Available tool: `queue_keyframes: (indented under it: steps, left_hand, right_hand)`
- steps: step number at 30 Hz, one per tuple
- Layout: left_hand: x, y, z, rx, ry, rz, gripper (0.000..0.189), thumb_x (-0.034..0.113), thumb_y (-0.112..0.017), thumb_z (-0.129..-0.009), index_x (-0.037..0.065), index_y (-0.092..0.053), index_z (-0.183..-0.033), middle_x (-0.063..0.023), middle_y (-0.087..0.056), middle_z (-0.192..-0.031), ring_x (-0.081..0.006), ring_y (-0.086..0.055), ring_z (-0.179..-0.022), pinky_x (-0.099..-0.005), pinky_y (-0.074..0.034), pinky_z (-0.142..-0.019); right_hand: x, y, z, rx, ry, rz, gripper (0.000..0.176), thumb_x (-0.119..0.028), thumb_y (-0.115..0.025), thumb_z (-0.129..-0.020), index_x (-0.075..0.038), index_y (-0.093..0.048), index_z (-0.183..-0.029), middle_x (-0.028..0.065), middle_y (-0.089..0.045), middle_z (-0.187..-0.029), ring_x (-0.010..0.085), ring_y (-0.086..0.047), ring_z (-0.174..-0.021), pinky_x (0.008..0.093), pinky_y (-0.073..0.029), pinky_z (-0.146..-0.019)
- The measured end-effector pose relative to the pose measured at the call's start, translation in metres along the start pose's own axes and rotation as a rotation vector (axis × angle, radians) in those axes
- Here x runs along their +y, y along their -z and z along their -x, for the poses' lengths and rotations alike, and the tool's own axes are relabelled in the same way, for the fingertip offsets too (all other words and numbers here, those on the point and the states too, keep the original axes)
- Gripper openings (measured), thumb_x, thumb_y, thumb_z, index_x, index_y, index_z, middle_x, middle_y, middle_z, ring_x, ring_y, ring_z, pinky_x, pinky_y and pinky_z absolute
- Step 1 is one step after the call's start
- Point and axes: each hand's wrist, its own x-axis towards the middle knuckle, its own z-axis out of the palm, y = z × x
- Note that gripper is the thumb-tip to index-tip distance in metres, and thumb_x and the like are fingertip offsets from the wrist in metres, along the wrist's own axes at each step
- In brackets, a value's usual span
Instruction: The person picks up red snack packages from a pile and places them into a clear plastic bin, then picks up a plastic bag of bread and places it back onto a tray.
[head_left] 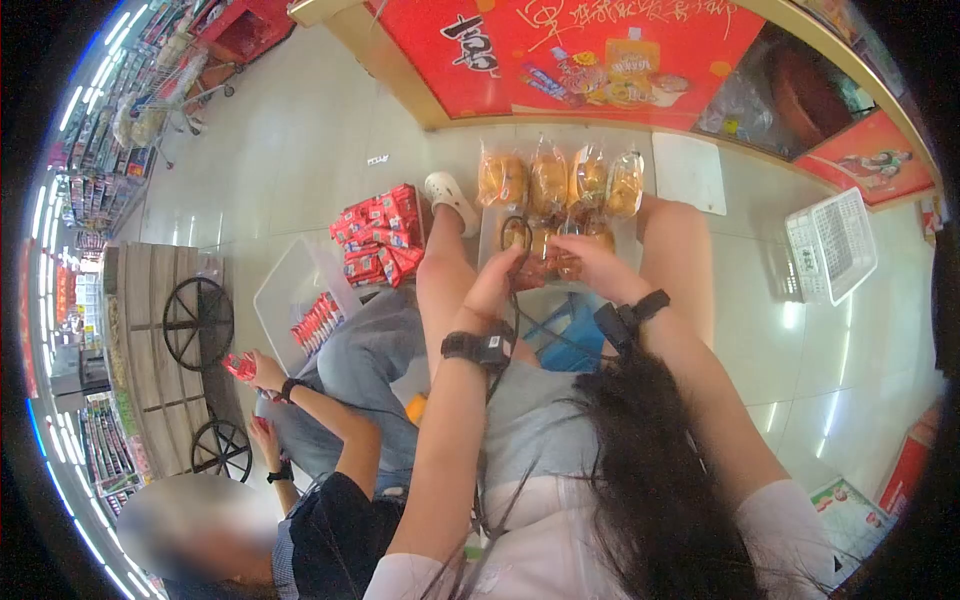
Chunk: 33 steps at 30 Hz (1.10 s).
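Observation:
Packaged bread rolls [548,180] in clear wrappers stand in rows in and over a translucent plastic bin [490,232] between my knees. My left hand [492,283] is at the near left of the bin, its thumb pointing up along a wrapped bread [540,243]. From the right, my right hand [598,268] reaches onto the same near row, thumb laid over the wrapper. Both hands appear closed around this bread, though most of the fingers are hidden beneath it. A dark cord loops beside my left thumb.
To the left sits a heap of red packets [380,237], beside a clear bin [300,290] with more packets. A co-worker [330,440] holds red packets there. A white basket [830,245] stands right; a red display counter [560,60] is ahead. Something blue [568,335] lies below my hands.

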Motion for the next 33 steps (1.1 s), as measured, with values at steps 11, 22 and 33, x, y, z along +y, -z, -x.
queue_keyframes:
  steps: [11, 22, 33]
  left_hand:
    - [-0.005, 0.036, -0.001, 0.186, -0.195, 0.123, 0.027, 0.009, -0.056, -0.086, 0.001, -0.052, -0.112, -0.0003, -0.053, -0.071, -0.0116, -0.050, -0.058, -0.0302, -0.047, -0.064]
    - [-0.003, 0.030, 0.007, -0.036, -0.345, 0.178, 0.046, 0.004, -0.052, -0.086, 0.005, -0.040, -0.130, -0.0121, -0.051, -0.124, -0.0219, -0.053, -0.109, -0.0356, -0.042, -0.093]
    - [-0.021, 0.024, -0.006, -0.117, -0.211, -0.514, 0.099, 0.006, -0.065, -0.080, 0.018, 0.008, -0.146, -0.0183, -0.045, -0.129, -0.0246, -0.046, -0.118, -0.0366, -0.039, -0.095]
  right_hand:
    - [-0.016, -0.004, 0.020, -0.532, -0.199, -0.091, 0.035, -0.037, -0.054, -0.091, -0.007, -0.056, -0.109, 0.0077, -0.063, -0.099, 0.0175, -0.063, -0.080, 0.0305, -0.052, -0.071]
    - [0.004, 0.001, 0.008, -0.260, -0.220, 0.198, 0.034, -0.033, -0.052, -0.093, -0.006, -0.051, -0.114, 0.0097, -0.060, -0.108, 0.0193, -0.063, -0.083, 0.0308, -0.052, -0.074]
    - [0.005, -0.002, 0.006, -0.386, -0.356, 0.417, 0.086, -0.072, -0.013, -0.086, -0.008, -0.033, -0.140, 0.0126, -0.040, -0.137, 0.0252, -0.044, -0.117, 0.0410, -0.034, -0.096]
